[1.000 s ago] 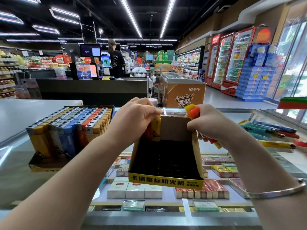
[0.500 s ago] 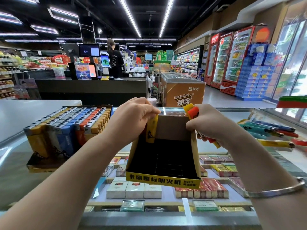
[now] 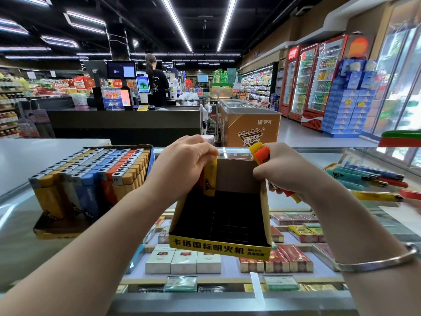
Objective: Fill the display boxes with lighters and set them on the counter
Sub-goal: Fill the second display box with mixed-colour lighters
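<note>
The left hand (image 3: 184, 160), knuckles up, pinches a yellow lighter (image 3: 210, 179) upright in the back left corner of the empty display box (image 3: 218, 248). The right hand (image 3: 284, 172) is curled round a bunch of lighters (image 3: 260, 153), yellow and red ends showing, at the box's back right edge. The box front reads 卡塔国标明火机. It stands on the glass counter (image 3: 18, 247), beside a filled display box (image 3: 91, 181).

Hands: two, the left hand (image 3: 184, 165) and the right hand (image 3: 284, 172).
Display boxes: two, an almost empty box (image 3: 218, 224) between the hands and a full box (image 3: 91, 179) left of the left hand.
Lighters held: one yellow lighter (image 3: 210, 179) in the left hand; a bunch (image 3: 262, 155) in the right hand, number unclear.
Loose lighters (image 3: 373, 179): several right of the right hand, too blurred to count.
</note>
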{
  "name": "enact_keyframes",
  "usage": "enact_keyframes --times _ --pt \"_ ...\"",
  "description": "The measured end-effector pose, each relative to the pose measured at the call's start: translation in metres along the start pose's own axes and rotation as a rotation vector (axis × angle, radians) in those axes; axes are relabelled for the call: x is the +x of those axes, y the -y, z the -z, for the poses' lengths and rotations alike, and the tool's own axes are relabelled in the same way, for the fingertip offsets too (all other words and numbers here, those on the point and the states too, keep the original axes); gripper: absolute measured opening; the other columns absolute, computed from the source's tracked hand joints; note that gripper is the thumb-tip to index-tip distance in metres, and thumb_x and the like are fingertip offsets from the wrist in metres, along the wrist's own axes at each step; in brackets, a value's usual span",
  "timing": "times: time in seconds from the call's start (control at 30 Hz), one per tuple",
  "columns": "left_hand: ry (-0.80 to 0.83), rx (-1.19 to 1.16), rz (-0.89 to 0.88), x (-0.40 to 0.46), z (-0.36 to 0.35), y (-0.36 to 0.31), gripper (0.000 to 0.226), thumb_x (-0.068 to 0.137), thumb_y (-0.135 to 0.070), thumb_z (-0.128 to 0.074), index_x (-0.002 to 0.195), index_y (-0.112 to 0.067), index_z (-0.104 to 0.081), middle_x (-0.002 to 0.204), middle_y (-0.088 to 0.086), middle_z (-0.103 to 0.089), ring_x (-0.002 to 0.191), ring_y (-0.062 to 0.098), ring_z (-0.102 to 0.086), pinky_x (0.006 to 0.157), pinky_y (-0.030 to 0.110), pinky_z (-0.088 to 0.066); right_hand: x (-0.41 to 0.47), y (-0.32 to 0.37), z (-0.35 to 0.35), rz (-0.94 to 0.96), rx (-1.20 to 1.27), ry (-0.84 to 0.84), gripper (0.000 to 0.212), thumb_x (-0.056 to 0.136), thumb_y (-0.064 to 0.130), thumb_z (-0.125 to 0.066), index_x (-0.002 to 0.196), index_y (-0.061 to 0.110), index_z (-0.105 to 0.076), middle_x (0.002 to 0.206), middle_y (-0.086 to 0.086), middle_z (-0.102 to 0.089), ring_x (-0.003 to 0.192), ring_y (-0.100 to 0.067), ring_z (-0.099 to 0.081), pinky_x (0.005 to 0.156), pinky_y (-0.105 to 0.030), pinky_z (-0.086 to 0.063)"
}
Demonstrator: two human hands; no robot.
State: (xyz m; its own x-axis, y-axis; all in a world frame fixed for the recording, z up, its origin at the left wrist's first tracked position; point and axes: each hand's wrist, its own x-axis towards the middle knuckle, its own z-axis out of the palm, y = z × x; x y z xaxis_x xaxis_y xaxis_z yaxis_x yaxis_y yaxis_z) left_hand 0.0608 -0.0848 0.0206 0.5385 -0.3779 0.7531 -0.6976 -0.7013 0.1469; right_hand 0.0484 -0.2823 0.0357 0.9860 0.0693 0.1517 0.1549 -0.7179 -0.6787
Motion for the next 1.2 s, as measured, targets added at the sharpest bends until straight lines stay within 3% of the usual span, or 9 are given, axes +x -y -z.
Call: enact_keyframes --times 0.2,0.47,0.67,0.9,1.03,1.13,1.2 --pt "0.01 -0.048 0.052 0.002 0.001 0.001 0.016 0.088 -0.013 -0.06 0.098 -0.016 -0.072 0.091 -0.015 -0.061 0.082 0.008 -0.061 0.075 0.026 -0.053 0.0 -0.001 -0.001 -0.001 0.006 -0.003 0.017 0.082 0.008 -0.061 0.094 0.011 -0.049 0.071 -0.011 -0.049 0.051 -0.017 -0.052 0.04 -0.023 -0.039" --pt "-0.052 0.011 0.058 0.0 -0.004 -0.004 0.008 0.089 -0.014 -0.06 0.09 -0.014 -0.068 0.094 -0.004 -0.064 0.072 0.011 -0.056 0.065 0.032 -0.051 0.002 -0.002 0.0 0.004 0.011 0.0 0.02 0.082 0.008 -0.061 0.097 0.012 -0.049 0.072 -0.012 -0.049 0.052 -0.017 -0.052 0.04 -0.023 -0.04" --pt "0.132 -0.003 -0.004 0.002 0.003 0.0 0.023 0.087 -0.009 -0.061 0.108 -0.013 -0.068 0.096 -0.013 -0.056 0.09 0.013 -0.061 0.08 0.034 -0.053 0.001 -0.002 0.0 0.007 0.008 0.006 0.019 0.082 0.008 -0.061 0.096 0.012 -0.049 0.073 -0.012 -0.05 0.053 -0.017 -0.053 0.042 -0.025 -0.042" --pt "0.115 -0.027 0.044 0.003 0.004 0.0 0.011 0.082 -0.01 -0.067 0.09 -0.017 -0.072 0.086 -0.016 -0.056 0.081 0.006 -0.059 0.077 0.029 -0.053 0.0 -0.001 0.0 0.003 0.007 0.022 0.023 0.083 0.009 -0.06 0.103 0.011 -0.049 0.077 -0.013 -0.051 0.056 -0.018 -0.053 0.046 -0.027 -0.044" --pt "0.108 -0.107 0.126 0.001 0.003 0.002 0.008 0.082 -0.01 -0.068 0.084 -0.018 -0.07 0.09 -0.009 -0.064 0.085 0.008 -0.061 0.081 0.03 -0.053 0.0 -0.001 0.001 0.0 0.009 0.012 0.02 0.082 0.008 -0.061 0.097 0.012 -0.048 0.073 -0.011 -0.05 0.053 -0.017 -0.053 0.043 -0.025 -0.041" --pt "0.121 -0.13 0.17 0.002 0.005 0.004 0.014 0.081 -0.006 -0.067 0.085 -0.019 -0.072 0.088 -0.007 -0.067 0.085 0.007 -0.062 0.082 0.029 -0.053 0.001 -0.001 0.0 0.033 0.022 -0.057 0.018 0.081 0.007 -0.062 0.096 0.009 -0.051 0.073 -0.013 -0.051 0.055 -0.019 -0.053 0.045 -0.027 -0.043" --pt "0.135 -0.146 0.184 0.002 0.007 0.007 0.015 0.082 -0.006 -0.067 0.088 -0.019 -0.072 0.088 -0.007 -0.068 0.085 0.006 -0.063 0.082 0.028 -0.053 0.001 -0.002 0.001 0.1 0.122 -0.216 0.015 0.079 0.006 -0.064 0.09 0.005 -0.054 0.07 -0.013 -0.052 0.054 -0.02 -0.052 0.043 -0.027 -0.043"
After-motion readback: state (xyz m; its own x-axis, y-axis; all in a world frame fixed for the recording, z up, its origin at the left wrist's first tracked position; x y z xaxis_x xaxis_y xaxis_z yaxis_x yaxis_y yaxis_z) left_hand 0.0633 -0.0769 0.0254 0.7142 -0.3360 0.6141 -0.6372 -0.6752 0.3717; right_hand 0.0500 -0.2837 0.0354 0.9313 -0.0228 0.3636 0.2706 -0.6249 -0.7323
